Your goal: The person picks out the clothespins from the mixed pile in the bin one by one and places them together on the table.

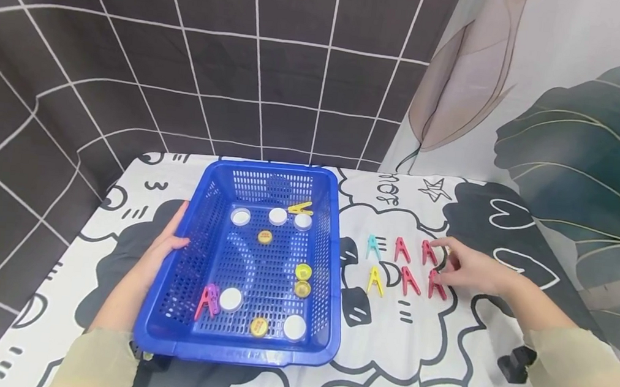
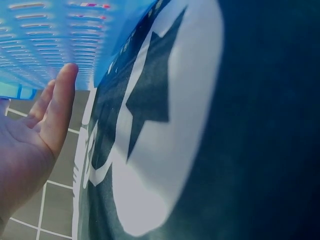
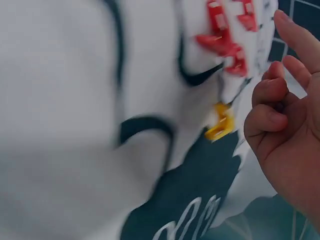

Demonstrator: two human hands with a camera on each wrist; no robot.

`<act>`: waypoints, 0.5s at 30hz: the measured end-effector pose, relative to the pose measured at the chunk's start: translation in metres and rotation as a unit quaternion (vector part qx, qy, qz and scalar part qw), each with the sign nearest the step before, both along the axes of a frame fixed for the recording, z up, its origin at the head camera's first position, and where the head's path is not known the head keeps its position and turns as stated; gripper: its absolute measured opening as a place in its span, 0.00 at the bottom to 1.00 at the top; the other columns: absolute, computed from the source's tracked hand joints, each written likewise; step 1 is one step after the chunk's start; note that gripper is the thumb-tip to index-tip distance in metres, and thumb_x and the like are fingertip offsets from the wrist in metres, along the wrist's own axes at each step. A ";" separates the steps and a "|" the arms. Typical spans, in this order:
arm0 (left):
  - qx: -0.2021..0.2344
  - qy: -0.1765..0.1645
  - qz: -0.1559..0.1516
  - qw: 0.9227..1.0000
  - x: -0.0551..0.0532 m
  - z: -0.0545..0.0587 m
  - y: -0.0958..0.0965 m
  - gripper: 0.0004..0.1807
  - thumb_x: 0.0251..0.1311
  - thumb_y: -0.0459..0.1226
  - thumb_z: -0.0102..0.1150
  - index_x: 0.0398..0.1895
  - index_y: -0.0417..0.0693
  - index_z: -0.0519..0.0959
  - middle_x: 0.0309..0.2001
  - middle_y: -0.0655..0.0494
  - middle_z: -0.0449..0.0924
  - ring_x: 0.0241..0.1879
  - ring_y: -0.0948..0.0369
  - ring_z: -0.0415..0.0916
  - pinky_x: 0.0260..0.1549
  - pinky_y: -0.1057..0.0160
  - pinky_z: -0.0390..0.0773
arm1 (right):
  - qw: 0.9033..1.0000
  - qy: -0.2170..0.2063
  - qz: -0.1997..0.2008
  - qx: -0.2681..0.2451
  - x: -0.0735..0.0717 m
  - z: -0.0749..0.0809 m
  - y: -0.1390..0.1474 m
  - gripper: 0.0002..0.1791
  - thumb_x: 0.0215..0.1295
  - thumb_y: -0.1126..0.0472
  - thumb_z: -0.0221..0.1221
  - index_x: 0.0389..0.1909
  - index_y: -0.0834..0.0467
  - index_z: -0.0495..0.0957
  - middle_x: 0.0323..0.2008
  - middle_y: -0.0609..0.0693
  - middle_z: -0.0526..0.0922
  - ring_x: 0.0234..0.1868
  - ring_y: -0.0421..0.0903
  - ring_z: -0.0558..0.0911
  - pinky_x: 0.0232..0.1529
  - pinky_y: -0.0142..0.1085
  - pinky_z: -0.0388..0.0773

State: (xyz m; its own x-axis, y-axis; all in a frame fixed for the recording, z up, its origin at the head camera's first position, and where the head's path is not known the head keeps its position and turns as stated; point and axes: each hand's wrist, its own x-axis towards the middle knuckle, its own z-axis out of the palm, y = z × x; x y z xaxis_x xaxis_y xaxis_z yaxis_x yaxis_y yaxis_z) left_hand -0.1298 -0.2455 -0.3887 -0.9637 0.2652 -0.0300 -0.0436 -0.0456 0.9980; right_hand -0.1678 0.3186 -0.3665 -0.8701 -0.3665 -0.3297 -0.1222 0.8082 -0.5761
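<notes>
My left hand (image 1: 158, 251) holds the left rim of a blue basket (image 1: 337, 294), its thumb at the rim. In the left wrist view its straight fingers (image 2: 61, 107) lie along the basket's slotted outer wall. My right hand (image 1: 469, 269) hovers at the right end of two rows of clothespins, nothing visible in its grasp. Nearest it are an upper red clothespin (image 1: 428, 253) and a lower red clothespin (image 1: 437, 286). A yellow clothespin (image 3: 220, 123) lies by this hand in the right wrist view. Leftward are teal (image 1: 373, 247), yellow (image 1: 375, 281) and other red clothespins (image 1: 401, 249).
Inside the basket lie white caps (image 1: 231, 300), yellow caps (image 1: 265, 237), a yellow clothespin (image 1: 300, 208), a red clothespin (image 1: 202, 302) and a purple clothespin (image 1: 213, 299). A printed cloth (image 1: 385, 341) covers the table. A dark gridded curtain (image 1: 216, 62) hangs behind.
</notes>
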 end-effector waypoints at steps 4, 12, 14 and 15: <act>0.003 0.005 -0.004 1.000 0.002 -0.001 -0.001 0.41 0.61 0.28 0.33 0.74 0.58 0.32 0.73 0.40 0.29 0.70 0.47 0.42 0.57 0.74 0.63 | 0.999 0.031 0.009 0.003 -0.013 0.013 -0.022 0.37 0.58 0.51 0.63 0.63 0.62 0.60 0.26 0.50 0.73 0.27 0.48 0.73 0.26 0.35 0.70; 0.020 0.010 -0.016 1.000 0.002 -0.003 0.000 0.40 0.62 0.28 0.32 0.74 0.61 0.32 0.73 0.39 0.30 0.70 0.51 0.47 0.56 0.73 0.65 | 0.998 0.050 0.040 -0.023 -0.032 0.036 -0.073 0.32 0.62 0.47 0.58 0.62 0.58 0.63 0.30 0.52 0.74 0.26 0.52 0.76 0.25 0.40 0.75; 0.023 0.012 -0.015 1.000 0.002 -0.003 0.000 0.40 0.62 0.28 0.32 0.74 0.61 0.33 0.73 0.39 0.30 0.69 0.52 0.48 0.56 0.73 0.65 | 0.996 0.067 0.045 -0.027 -0.036 0.040 -0.084 0.30 0.62 0.47 0.58 0.61 0.57 0.65 0.31 0.52 0.75 0.27 0.50 0.75 0.26 0.40 0.74; 0.025 0.012 -0.015 1.000 0.002 -0.003 0.000 0.40 0.62 0.28 0.32 0.74 0.60 0.32 0.73 0.39 0.30 0.69 0.52 0.48 0.56 0.73 0.65 | 0.996 0.077 0.047 -0.028 -0.038 0.042 -0.090 0.29 0.62 0.47 0.58 0.60 0.56 0.66 0.31 0.52 0.75 0.28 0.49 0.74 0.27 0.39 0.73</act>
State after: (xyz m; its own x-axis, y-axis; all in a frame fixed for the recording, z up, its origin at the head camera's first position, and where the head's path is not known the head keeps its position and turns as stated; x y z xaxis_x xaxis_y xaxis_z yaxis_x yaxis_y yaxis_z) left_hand -0.1281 -0.2455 -0.3921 -0.9554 0.2953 0.0069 -0.0218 -0.0935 0.9954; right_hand -0.2062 0.2287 -0.3246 -0.8694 -0.4633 -0.1717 -0.2862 0.7555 -0.5893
